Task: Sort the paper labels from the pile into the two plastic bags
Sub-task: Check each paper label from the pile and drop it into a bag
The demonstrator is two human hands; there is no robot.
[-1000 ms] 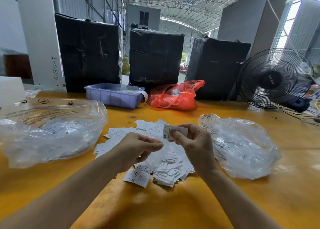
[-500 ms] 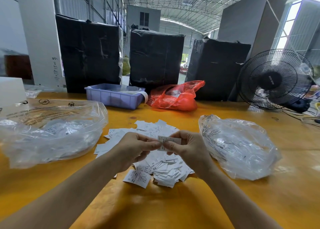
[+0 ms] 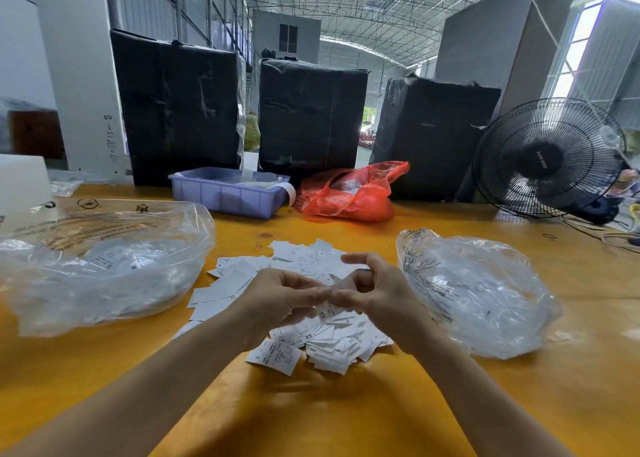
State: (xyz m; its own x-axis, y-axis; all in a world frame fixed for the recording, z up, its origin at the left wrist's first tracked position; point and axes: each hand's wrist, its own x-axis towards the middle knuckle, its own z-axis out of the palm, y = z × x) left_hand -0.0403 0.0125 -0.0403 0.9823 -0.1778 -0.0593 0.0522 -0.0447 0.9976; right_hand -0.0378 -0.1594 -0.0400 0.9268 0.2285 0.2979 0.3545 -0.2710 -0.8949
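Yellow table (image 3: pixel 346 422): pile of paper labels (image 3: pixel 311 339) at centre, between two clear plastic bags, left bag (image 3: pixel 104 276) and right bag (image 3: pixel 485 300). Left hand (image 3: pixel 280 300) and right hand (image 3: pixel 377 294) meet above pile, fingertips pinching one blurred label (image 3: pixel 327 308) between them.

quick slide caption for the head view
Both hands, left hand and right hand, pinch one label over the pile, between two clear bags.

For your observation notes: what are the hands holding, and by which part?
A paper label, blurred, pinched between the left hand and right hand by its upper part, above the pile.
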